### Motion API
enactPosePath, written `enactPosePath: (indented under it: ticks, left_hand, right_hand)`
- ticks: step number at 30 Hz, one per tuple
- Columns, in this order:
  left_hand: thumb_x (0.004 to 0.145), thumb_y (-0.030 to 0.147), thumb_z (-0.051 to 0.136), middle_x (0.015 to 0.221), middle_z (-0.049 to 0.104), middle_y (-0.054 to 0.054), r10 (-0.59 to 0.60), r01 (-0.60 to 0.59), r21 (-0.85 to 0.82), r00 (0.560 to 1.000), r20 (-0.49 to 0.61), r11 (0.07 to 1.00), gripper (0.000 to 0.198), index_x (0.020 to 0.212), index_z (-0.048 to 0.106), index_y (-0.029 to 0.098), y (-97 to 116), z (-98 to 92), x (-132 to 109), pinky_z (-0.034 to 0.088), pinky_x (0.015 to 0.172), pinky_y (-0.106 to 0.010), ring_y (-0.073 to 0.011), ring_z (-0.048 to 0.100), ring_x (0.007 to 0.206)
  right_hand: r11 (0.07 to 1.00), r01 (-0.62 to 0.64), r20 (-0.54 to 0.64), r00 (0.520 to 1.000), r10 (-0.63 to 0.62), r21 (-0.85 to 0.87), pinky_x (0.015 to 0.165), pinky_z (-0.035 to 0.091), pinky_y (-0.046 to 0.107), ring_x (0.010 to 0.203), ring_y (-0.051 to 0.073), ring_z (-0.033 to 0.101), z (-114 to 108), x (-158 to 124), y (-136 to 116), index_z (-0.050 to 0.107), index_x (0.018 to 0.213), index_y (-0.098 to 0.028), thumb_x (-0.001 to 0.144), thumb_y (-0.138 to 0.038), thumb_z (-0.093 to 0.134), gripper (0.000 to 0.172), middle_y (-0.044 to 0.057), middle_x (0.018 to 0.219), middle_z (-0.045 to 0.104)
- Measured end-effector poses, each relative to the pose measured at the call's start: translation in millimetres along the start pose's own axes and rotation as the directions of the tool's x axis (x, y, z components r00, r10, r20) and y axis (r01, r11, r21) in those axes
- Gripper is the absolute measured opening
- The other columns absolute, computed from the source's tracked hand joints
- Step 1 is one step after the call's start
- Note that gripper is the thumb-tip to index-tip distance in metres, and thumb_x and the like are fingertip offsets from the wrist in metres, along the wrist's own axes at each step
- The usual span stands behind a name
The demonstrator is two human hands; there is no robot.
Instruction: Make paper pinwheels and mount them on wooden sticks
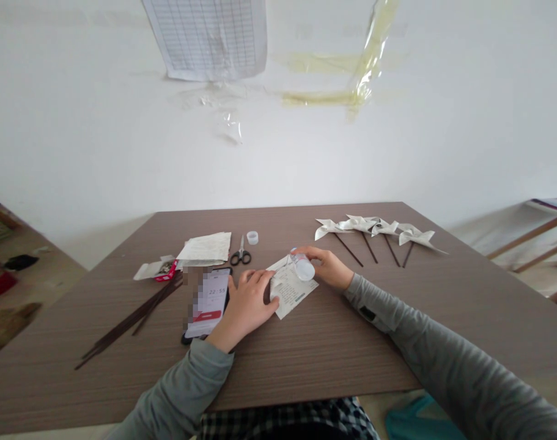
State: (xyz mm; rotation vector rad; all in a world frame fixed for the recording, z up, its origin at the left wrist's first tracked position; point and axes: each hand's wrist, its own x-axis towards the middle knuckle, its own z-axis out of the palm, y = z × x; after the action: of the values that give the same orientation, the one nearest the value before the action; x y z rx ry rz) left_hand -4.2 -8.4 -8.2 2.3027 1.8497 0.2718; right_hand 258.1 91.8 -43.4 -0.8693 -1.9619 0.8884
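My right hand (326, 265) is closed round a small clear bottle (304, 269), tilted over a printed paper piece (291, 294) on the table. My left hand (253, 302) rests at the left edge of that paper, its fingers curved and apart, with the thumb on the paper. Part of the paper is hidden under the bottle. Just beyond my left hand lie black-handled scissors (240, 255) and a small clear cap (252, 238).
Several paper pinwheels (383, 227) on dark sticks lie at the back right. On the left are a paper stack (207, 249), a red box (166, 270), dark sticks (126, 320) and a phone (210, 302). A white wall (278, 165) stands behind the table (315, 366).
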Motion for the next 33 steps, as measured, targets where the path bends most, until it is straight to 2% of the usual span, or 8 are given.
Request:
enactPosePath:
  ticks: [3, 7, 10, 12, 15, 19, 26, 33]
  left_hand:
    - [0.100, 0.027, 0.075, 0.164, 0.076, -0.012, 0.017, -0.017, 0.001, 0.999, -0.032, 1.000, 0.057, 0.157, 0.075, 0.033, -0.1, 3.0, 0.1, 0.028, 0.137, -0.093, -0.0483, 0.058, 0.163]
    - [0.099, 0.027, 0.076, 0.159, 0.078, -0.015, 0.057, -0.057, -0.005, 0.995, -0.076, 0.998, 0.056, 0.155, 0.076, 0.030, 0.4, 9.7, 1.0, 0.025, 0.140, -0.091, -0.0484, 0.060, 0.159]
    - [0.100, 0.028, 0.076, 0.159, 0.079, -0.015, 0.077, -0.077, -0.003, 0.993, -0.091, 0.997, 0.054, 0.155, 0.076, 0.029, 2.4, 13.5, 1.0, 0.022, 0.141, -0.090, -0.0473, 0.061, 0.159]
    - [0.101, 0.029, 0.075, 0.161, 0.078, -0.014, 0.087, -0.087, -0.003, 0.992, -0.088, 0.996, 0.054, 0.155, 0.076, 0.029, 4.8, 15.1, 0.9, 0.020, 0.142, -0.089, -0.0463, 0.060, 0.160]
    - [0.102, 0.029, 0.075, 0.163, 0.076, -0.014, 0.089, -0.090, -0.012, 0.994, -0.067, 0.996, 0.053, 0.155, 0.075, 0.029, 8.8, 16.3, 0.7, 0.018, 0.143, -0.089, -0.0458, 0.059, 0.162]
    - [0.101, 0.030, 0.076, 0.162, 0.077, -0.013, 0.090, -0.092, -0.026, 0.994, -0.065, 0.995, 0.052, 0.153, 0.076, 0.031, 12.5, 16.3, 0.7, 0.019, 0.142, -0.090, -0.0457, 0.059, 0.162]
    - [0.102, 0.033, 0.074, 0.163, 0.076, -0.014, 0.078, -0.078, -0.009, 0.995, -0.057, 0.997, 0.054, 0.155, 0.074, 0.029, 13.1, 16.8, 2.0, 0.018, 0.144, -0.087, -0.0455, 0.058, 0.161]
    - [0.103, 0.033, 0.074, 0.165, 0.074, -0.015, 0.081, -0.082, -0.004, 0.995, -0.052, 0.997, 0.054, 0.156, 0.074, 0.027, 12.9, 18.5, 2.8, 0.018, 0.144, -0.087, -0.0465, 0.057, 0.162]
  right_hand:
    - [0.998, -0.043, 0.011, 0.999, 0.043, 0.035, 0.104, 0.068, 0.047, 0.114, 0.031, 0.084, 2.4, -1.6, -3.0, 0.086, 0.129, -0.027, 0.093, -0.036, 0.085, 0.037, 0.008, 0.127, 0.090]
    - [0.988, -0.151, 0.028, 0.988, 0.150, 0.012, 0.089, 0.065, 0.044, 0.088, 0.031, 0.082, 3.1, -4.1, -6.2, 0.079, 0.110, -0.026, 0.099, -0.051, 0.083, 0.027, 0.005, 0.086, 0.087]
    - [0.979, -0.202, 0.019, 0.979, 0.202, -0.016, 0.072, 0.058, 0.039, 0.072, 0.027, 0.075, 3.0, -4.8, -8.1, 0.070, 0.101, -0.027, 0.099, -0.065, 0.083, 0.040, 0.004, 0.075, 0.082]
    - [0.977, -0.210, 0.011, 0.977, 0.211, -0.023, 0.066, 0.053, 0.037, 0.068, 0.026, 0.071, 3.3, -5.0, -9.4, 0.067, 0.101, -0.027, 0.098, -0.072, 0.082, 0.047, 0.002, 0.073, 0.079]
    - [0.984, -0.167, -0.009, 0.986, 0.166, -0.060, 0.070, 0.053, 0.036, 0.072, 0.024, 0.072, 4.7, -5.6, -10.9, 0.068, 0.104, -0.025, 0.100, -0.070, 0.077, 0.046, 0.002, 0.080, 0.079]
    - [0.973, -0.092, -0.049, 0.995, 0.083, -0.212, 0.080, 0.055, 0.036, 0.084, 0.024, 0.074, 7.8, -6.2, -9.9, 0.073, 0.102, -0.024, 0.105, -0.059, 0.078, 0.036, 0.003, 0.092, 0.080]
    - [0.918, 0.034, -0.043, 0.998, -0.056, -0.395, 0.092, 0.060, 0.043, 0.090, 0.027, 0.075, 11.5, -4.6, -0.9, 0.073, 0.097, -0.023, 0.110, -0.058, 0.079, 0.037, 0.006, 0.094, 0.079]
    - [0.896, 0.066, -0.015, 0.997, -0.081, -0.440, 0.098, 0.063, 0.050, 0.094, 0.032, 0.076, 13.7, -5.9, 2.4, 0.074, 0.096, -0.028, 0.108, -0.056, 0.085, 0.033, 0.008, 0.097, 0.080]
